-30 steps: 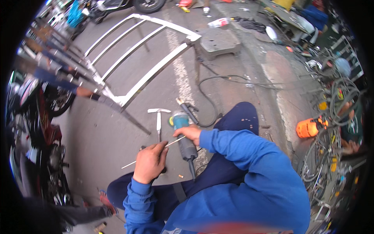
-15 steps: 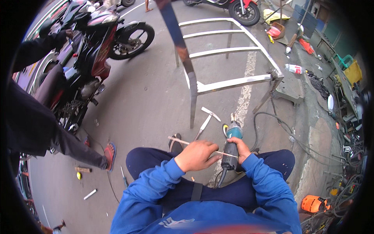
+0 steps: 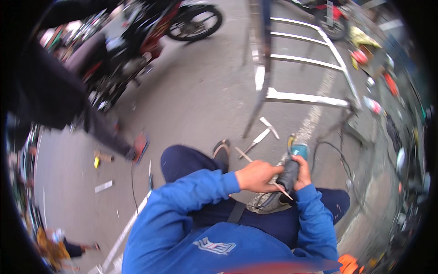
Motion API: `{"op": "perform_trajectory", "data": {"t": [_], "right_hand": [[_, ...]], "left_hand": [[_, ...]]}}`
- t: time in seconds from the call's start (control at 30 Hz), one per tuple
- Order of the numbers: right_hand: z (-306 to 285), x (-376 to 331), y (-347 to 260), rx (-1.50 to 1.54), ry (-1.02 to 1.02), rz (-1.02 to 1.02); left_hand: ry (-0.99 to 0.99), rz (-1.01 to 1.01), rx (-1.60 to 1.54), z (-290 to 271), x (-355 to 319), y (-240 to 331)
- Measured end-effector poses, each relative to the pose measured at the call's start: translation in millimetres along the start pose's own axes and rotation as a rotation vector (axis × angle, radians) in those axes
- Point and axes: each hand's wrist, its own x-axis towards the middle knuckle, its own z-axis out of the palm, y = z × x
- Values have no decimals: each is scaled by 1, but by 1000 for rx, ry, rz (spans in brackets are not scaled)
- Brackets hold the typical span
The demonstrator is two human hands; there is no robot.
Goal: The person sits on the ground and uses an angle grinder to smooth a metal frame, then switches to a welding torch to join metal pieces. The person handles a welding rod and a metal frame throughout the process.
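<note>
My right hand (image 3: pixel 301 172) is wrapped round the dark body of an angle grinder (image 3: pixel 287 176), whose teal head (image 3: pixel 299 150) points away from me. My left hand (image 3: pixel 259 176) is closed on a thin pale rod (image 3: pixel 243 154), which slants under the fingers and comes out past the grinder's rear end. The fingertips of that hand reach the side of the grinder's body. On the ground beyond my hands lies a chipping hammer (image 3: pixel 263 135) with a pale handle. Motion blurs the grinder's front end.
A welded metal frame with white bars (image 3: pixel 308 97) stands ahead to the right. At left, a person's leg (image 3: pixel 98 130) is beside a parked motorcycle (image 3: pixel 141 41). A cable (image 3: pixel 335 148) runs along the right. A screwdriver (image 3: pixel 151 181) lies left of my knee; an orange container (image 3: pixel 349 264) is lower right.
The view has turned, so the surroundings shift right in the picture. My left hand has come up against the grinder, with the rod still in it. My right hand keeps its hold.
</note>
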Motion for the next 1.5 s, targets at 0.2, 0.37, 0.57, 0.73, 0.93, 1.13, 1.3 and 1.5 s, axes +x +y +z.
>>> {"op": "perform_trajectory", "data": {"t": [0.2, 0.37, 0.57, 0.73, 0.93, 1.13, 1.3, 1.5], "right_hand": [[5, -7, -3, -70, -64, -67], [1, -9, -7, -119, -82, -233], [14, -16, -3, -191, 4, -338], [20, -20, -4, -150, 51, -387], [19, -12, -12, -20, 79, -331], [31, -6, -21, 315, -257, -331], [39, -28, -23, 371, 7, -556], [33, -48, -37, 444, 128, -562]], "left_hand": [[-170, -264, -362, 7, -6, -10], [-200, -278, -620, 23, -6, -19], [-152, -253, -725, 34, -6, -31], [-127, -405, -776, 44, -3, -30], [-121, -371, -888, 31, -3, -32], [-63, -407, -663, -3, -12, -12], [-277, -286, -472, -62, -13, -14], [-483, -333, -173, -92, 21, -49]]}}
